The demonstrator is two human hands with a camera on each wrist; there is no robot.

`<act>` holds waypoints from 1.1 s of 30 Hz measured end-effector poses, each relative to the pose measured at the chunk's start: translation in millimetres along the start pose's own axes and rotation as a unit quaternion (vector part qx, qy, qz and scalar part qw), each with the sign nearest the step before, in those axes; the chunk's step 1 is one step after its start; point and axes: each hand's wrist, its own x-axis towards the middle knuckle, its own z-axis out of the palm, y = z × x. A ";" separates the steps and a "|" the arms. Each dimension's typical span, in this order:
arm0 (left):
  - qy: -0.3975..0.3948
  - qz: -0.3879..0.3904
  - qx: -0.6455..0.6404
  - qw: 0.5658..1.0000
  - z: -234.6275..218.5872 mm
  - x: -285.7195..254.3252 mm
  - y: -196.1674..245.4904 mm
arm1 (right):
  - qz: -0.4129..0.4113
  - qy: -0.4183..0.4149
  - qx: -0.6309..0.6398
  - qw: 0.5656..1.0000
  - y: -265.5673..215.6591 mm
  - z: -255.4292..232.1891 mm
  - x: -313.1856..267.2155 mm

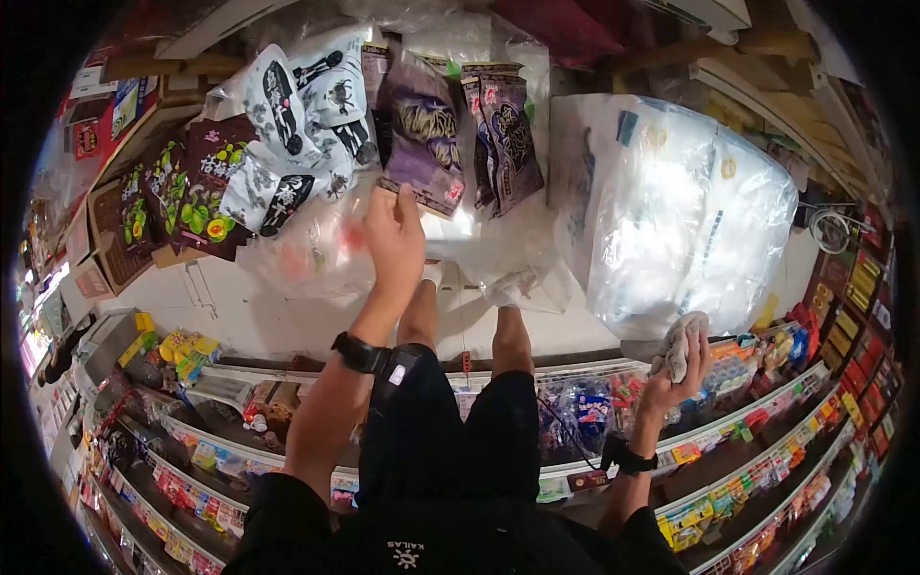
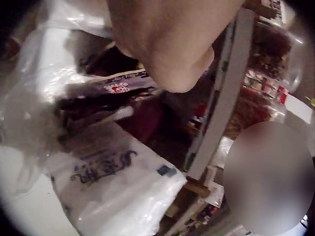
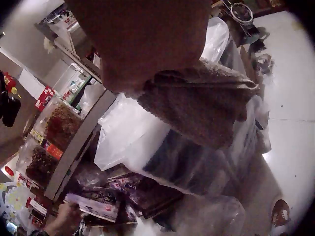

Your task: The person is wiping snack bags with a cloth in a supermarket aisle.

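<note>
In the head view, the left hand (image 1: pixel 396 240) pinches the near edge of a purple packet (image 1: pixel 426 134). More purple packets (image 1: pixel 505 144) lie just right of it. The right hand (image 1: pixel 678 379) grips a crumpled grey cloth (image 1: pixel 684 345) by the near edge of a large plastic-wrapped white bundle (image 1: pixel 690 220). The left wrist view shows the left hand (image 2: pixel 167 44) over a purple packet edge (image 2: pixel 118 87), its fingertips mostly hidden. In the right wrist view, the cloth (image 3: pixel 202 103) hangs from the right hand (image 3: pixel 147 44), and the left hand (image 3: pixel 66 219) is at a purple packet (image 3: pixel 96 205).
White-and-black packets (image 1: pixel 287 125) and dark packets with green fruit prints (image 1: pixel 216 182) lie at the left, near a cardboard box (image 1: pixel 120 235). Shelves (image 1: pixel 220 489) of small goods curve along the near side. The person's legs stand on a pale floor (image 1: pixel 259 316).
</note>
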 end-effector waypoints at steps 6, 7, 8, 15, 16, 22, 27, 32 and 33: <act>-0.090 0.022 0.068 0.993 21.3 -46.2 -60.3 | 0.025 -0.007 0.029 0.999 6.5 5.9 -9.9; -0.179 -0.176 -0.031 0.967 18.8 -51.5 -74.8 | 0.025 -0.014 0.024 0.999 5.4 3.9 -10.6; -0.183 -0.175 -0.027 0.967 19.5 -52.8 -67.7 | 0.026 -0.019 0.021 0.999 8.2 3.4 -11.7; -0.365 -0.165 -0.082 0.912 47.2 -64.2 -4.6 | 0.047 -0.013 0.033 0.998 12.4 -1.6 -14.1; -0.290 0.020 -0.028 0.957 58.6 -44.1 7.6 | 0.048 -0.009 0.048 0.998 13.1 0.3 -15.6; -0.147 -0.122 0.045 0.981 139.4 66.3 0.3 | 0.049 -0.005 0.053 0.997 21.0 -5.4 -16.5; -0.141 -0.122 0.077 0.979 141.5 60.1 -4.1 | 0.067 0.013 0.069 0.995 41.2 -12.1 -21.8; -0.211 -0.071 0.095 0.970 142.7 66.7 -17.8 | 0.112 0.035 0.115 0.986 53.8 -9.1 -26.2; -0.202 -0.077 0.104 0.971 141.6 66.0 -15.7 | 0.115 0.036 0.114 0.986 55.6 -11.0 -26.2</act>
